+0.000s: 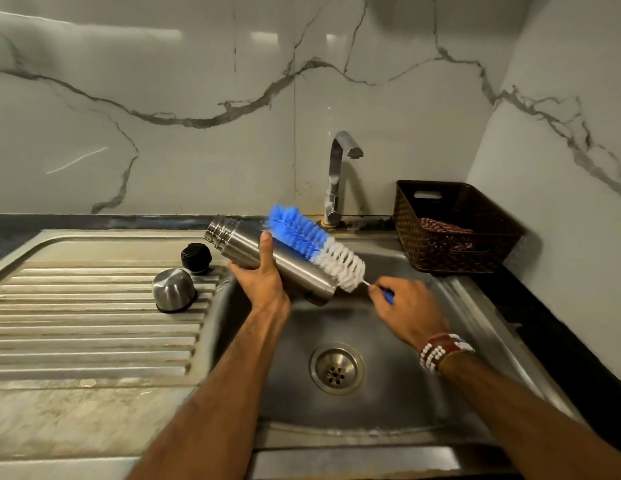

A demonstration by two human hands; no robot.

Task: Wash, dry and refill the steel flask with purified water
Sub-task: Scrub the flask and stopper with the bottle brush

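One cylindrical steel flask point(298, 271), uncapped, is held tilted over the steel sink point(388, 403), its mouth pointed up and to the left. It is gripped around the middle by the left hand point(264, 278), with only the thumb shown and the other fingers hidden behind it. One bottle brush with blue and white bristles point(316, 244) is laid along the flask's outside, and its thin handle is pinched by the fingers of the right hand point(406, 306), which covers most of it. One black stopper point(196, 257) and one upturned steel cup point(173, 289) are set on the ribbed drainboard point(94, 323). One brown woven basket point(437, 258) on the dark counter point(531, 306) is seen to hold a striped cloth point(444, 226), partly hidden. The flask's inside cannot be seen.
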